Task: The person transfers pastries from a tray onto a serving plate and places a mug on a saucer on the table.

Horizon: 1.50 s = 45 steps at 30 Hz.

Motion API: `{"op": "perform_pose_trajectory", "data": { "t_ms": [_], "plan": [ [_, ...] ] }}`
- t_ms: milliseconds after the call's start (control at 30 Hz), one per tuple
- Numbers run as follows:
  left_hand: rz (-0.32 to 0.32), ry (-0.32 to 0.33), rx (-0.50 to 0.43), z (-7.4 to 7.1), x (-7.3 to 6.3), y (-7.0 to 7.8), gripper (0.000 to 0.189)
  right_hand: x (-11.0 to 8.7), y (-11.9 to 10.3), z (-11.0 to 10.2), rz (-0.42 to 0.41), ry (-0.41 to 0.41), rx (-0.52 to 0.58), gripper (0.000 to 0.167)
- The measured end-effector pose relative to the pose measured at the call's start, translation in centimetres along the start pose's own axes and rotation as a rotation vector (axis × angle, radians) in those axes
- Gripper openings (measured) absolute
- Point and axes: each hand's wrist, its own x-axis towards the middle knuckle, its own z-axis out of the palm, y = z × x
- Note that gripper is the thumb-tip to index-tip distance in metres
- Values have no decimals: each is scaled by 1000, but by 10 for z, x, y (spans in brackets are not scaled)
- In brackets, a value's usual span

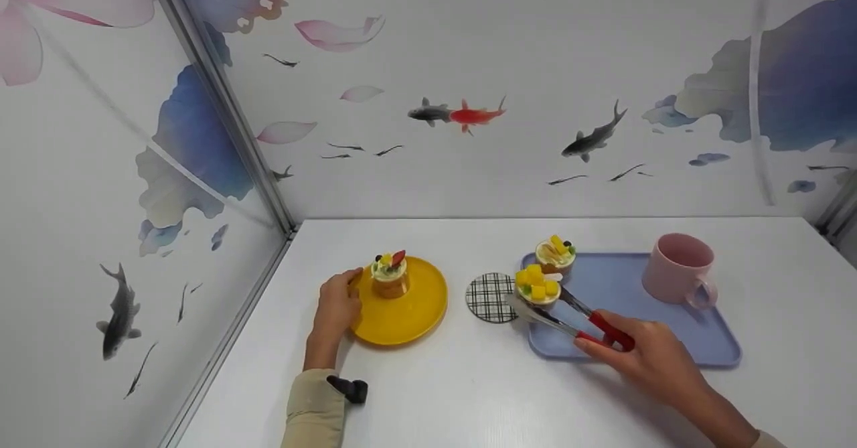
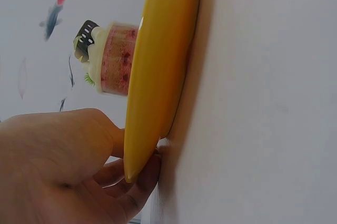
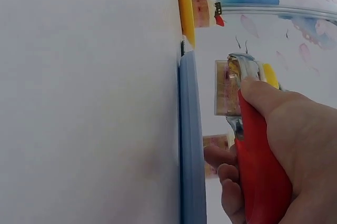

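Observation:
My left hand (image 1: 339,304) grips the left rim of a yellow plate (image 1: 402,324); in the left wrist view the thumb is above the rim and the fingertips (image 2: 147,174) below. A small cake cup topped with cream and fruit (image 1: 390,282) stands on this plate. My right hand (image 1: 659,357) holds red-handled tongs (image 3: 260,166). Between the tongs' tips is a second cake cup with yellow fruit cubes (image 1: 537,287); the right wrist view shows it raised off the blue tray (image 3: 192,145). Behind it, a third cake cup (image 1: 555,254) stands at the tray's far left corner.
A pink mug (image 1: 671,274) stands on the right part of the tray. A round checked coaster (image 1: 491,299) lies on the white table between plate and tray, partly covered by the tongs and held cup. Painted wall panels (image 1: 482,180) rise behind and left.

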Motion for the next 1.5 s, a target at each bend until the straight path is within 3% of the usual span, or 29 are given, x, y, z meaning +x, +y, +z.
{"op": "perform_pose_trajectory", "data": {
  "t_ms": [433,833,1133,1500],
  "plan": [
    [3,5,18,-2,0,-1,53,3,-12,10,-51,17,54,76],
    [-50,-17,-5,-1,1,0,56,8,-24,18,-63,-15,63,78],
    [-29,-8,-4,1,0,-1,55,13,-33,21,-59,-39,91,78],
    [36,-1,21,-1,0,-2,53,15,-42,27,-129,5,105,76]
  ]
}}
